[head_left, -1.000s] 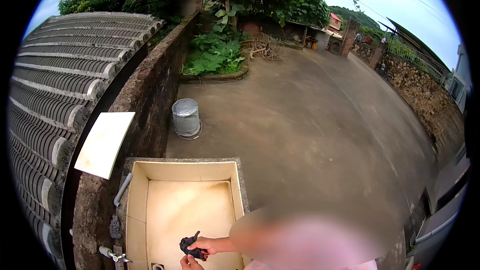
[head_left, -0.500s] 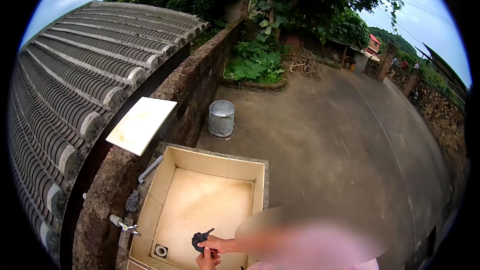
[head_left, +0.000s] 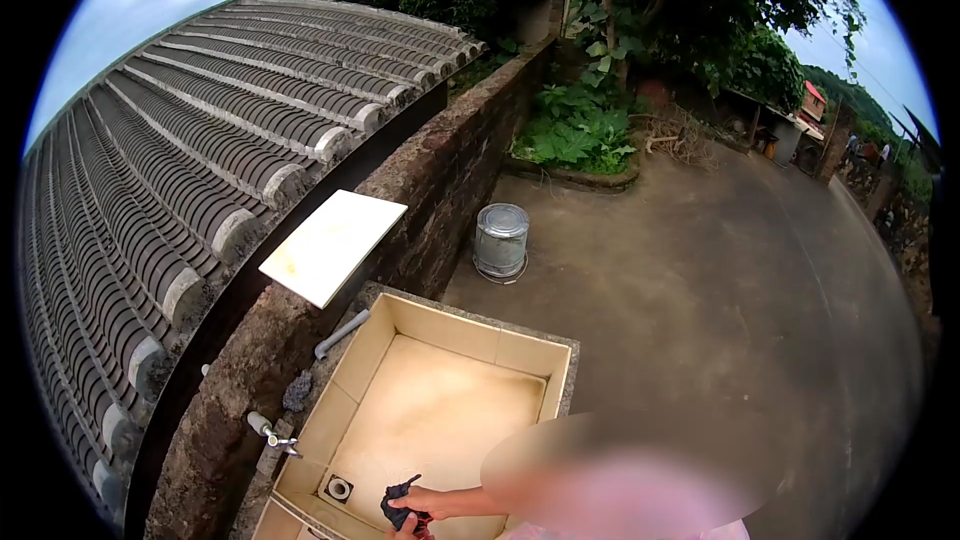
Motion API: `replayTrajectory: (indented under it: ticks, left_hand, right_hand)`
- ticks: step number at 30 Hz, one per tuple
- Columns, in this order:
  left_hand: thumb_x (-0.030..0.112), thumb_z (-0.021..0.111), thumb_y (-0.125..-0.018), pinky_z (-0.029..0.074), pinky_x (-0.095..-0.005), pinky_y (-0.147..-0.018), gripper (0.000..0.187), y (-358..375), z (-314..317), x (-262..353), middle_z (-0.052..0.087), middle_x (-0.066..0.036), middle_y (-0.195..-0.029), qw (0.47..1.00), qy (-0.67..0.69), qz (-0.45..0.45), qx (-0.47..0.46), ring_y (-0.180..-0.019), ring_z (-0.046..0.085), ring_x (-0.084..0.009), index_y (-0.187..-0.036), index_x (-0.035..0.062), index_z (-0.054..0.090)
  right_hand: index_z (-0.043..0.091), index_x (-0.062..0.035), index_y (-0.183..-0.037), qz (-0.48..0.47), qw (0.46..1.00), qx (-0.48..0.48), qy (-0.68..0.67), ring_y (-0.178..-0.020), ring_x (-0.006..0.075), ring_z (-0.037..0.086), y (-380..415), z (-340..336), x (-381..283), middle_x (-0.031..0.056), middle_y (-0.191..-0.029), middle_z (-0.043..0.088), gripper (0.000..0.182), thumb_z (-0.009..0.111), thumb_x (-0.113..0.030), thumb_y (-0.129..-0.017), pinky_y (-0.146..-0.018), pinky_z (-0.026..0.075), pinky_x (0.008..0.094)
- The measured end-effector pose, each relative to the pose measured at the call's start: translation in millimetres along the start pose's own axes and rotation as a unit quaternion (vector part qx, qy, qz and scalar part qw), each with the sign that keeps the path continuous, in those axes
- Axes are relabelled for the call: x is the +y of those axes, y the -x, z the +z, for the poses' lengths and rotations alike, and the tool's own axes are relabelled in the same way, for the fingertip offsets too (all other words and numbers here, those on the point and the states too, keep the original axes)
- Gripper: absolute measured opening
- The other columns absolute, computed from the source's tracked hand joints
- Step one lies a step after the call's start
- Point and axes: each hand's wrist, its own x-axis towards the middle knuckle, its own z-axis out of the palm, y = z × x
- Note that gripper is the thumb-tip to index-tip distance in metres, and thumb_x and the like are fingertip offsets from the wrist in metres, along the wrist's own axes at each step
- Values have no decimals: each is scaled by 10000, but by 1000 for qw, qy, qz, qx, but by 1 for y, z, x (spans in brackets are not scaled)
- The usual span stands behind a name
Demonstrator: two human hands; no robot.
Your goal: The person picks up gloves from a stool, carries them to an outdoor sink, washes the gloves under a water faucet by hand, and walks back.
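Nearest me, at the bottom edge, my right hand (head_left: 428, 503) has its grip closed around a dark, crumpled bundle (head_left: 398, 496), apparently cloth, with a loose end sticking up. My left hand (head_left: 408, 530), partly cut off by the frame, meets it from below; its thumb presses the bundle, so I read that grip as closed too. Both hold it over the basin (head_left: 440, 324), a pale tiled trough; I cannot tell whether it touches the floor of it.

Over the last second my view has swung left, and the bundle has come nearer the drain (head_left: 339, 488), now fully in sight, without leaving either hand. I judge that the handling goes on, with both hands sharing it. The tap (head_left: 277, 438) stands to their left.

Beyond, a grey pipe (head_left: 341, 334) leans by the basin, a white board (head_left: 335, 247) lies on the wall (head_left: 425, 165), and a lidded metal bucket (head_left: 501, 240) stands in the yard (head_left: 660, 290).
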Motion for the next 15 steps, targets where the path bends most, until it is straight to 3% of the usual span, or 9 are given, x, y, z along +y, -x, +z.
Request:
replayTrajectory:
  ticks: [8, 9, 12, 13, 14, 15]
  left_hand:
    - [370, 601, -727, 423, -323, -661, 430, 17, 23, 28, 541, -42, -905, 996, 71, -52, -8, -817, 501, -161, -1030, 80, 505]
    - [384, 593, -730, 419, -329, -685, 438, 19, 24, 30, 537, -38, -917, 995, 76, -56, -12, -838, 495, -162, -1039, 86, 502]
    - [424, 571, -739, 406, -348, -758, 462, 26, 33, 36, 525, -28, -953, 991, 103, -51, -63, -901, 479, -163, -1066, 107, 492]
    - [444, 586, -715, 241, -463, -909, 585, 22, 33, 29, 447, 5, -1109, 976, 148, -2, -157, -1072, 355, -177, -1195, 196, 364]
    - [475, 583, -707, 247, -534, -881, 666, -12, 8, 1, 437, -16, -1155, 981, 135, -74, -122, -1031, 410, -198, -1240, 186, 306]
    - [385, 532, -750, 342, -461, -736, 423, -1, 22, 14, 509, -64, -953, 983, 156, -71, -62, -875, 488, -231, -1042, 103, 416]
  right_hand:
    - [554, -44, -861, 24, 998, -60, 10, -647, 124, 522, -7, -26, -10, 34, -755, 572, 298, 590, -325, -765, -553, 436, 272]
    - [545, -55, -805, -16, 999, -39, 4, -537, 124, 483, -2, -22, -11, 41, -673, 539, 306, 560, -360, -775, -432, 387, 271]
    - [537, -58, -787, -26, 999, -34, -32, -527, 119, 475, 4, -20, -21, 34, -660, 530, 330, 537, -388, -788, -420, 376, 275]
    - [526, -69, -785, 16, 1000, -23, 12, -534, 121, 474, 1, -24, -23, 29, -661, 525, 356, 504, -424, -798, -425, 377, 283]
    - [518, -72, -793, 11, 1000, -23, 18, -537, 126, 476, -8, -27, -18, 28, -671, 526, 375, 469, -444, -811, -427, 378, 285]
    - [523, -65, -823, 20, 999, -19, 20, -562, 121, 488, -4, -24, -20, 29, -701, 539, 369, 454, -428, -824, -456, 400, 278]
